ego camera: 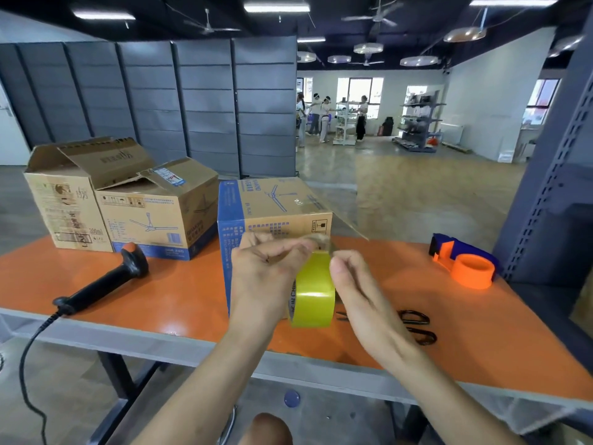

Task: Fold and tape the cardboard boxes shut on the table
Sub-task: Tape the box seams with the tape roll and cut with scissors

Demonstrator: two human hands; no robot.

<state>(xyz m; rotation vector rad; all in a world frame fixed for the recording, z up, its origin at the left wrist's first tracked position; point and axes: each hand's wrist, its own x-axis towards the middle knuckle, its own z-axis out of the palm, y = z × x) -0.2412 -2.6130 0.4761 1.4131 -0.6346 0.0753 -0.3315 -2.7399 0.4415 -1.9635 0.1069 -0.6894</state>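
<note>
Tape roll (316,290), glossy yellow-green plastic wound wide on a card core, is held on edge between both hands over the near part of the orange-topped counter (160,293). Its broad band faces the person and its hollow axis runs left to right; whether its lower rim touches the counter cannot be told. The left hand (263,268) grips the tape roll from the left, fingers curled over the top. The right hand (356,290) comes in from the right, its thumb against the right rim and its fingers bent together, pinching at the top edge; the spot they meet is blurred. Just behind the hands stands a brown cardboard box with a blue printed side and a fan drawing on top (276,203), upright, with one flap jutting out to the right. Farther left sit a mid-sized brown carton with a ceiling-fan drawing (154,220) and, touching it, a taller worn carton with raised flaps (64,200). A black corded handheld scanner with an orange tip (106,284) lies in front of them, its long axis slanting from near left to far right. Black-handled scissors (417,326) lie just right of the right hand, and an orange and blue tape dispenser (465,261) sits near the far right edge.
</note>
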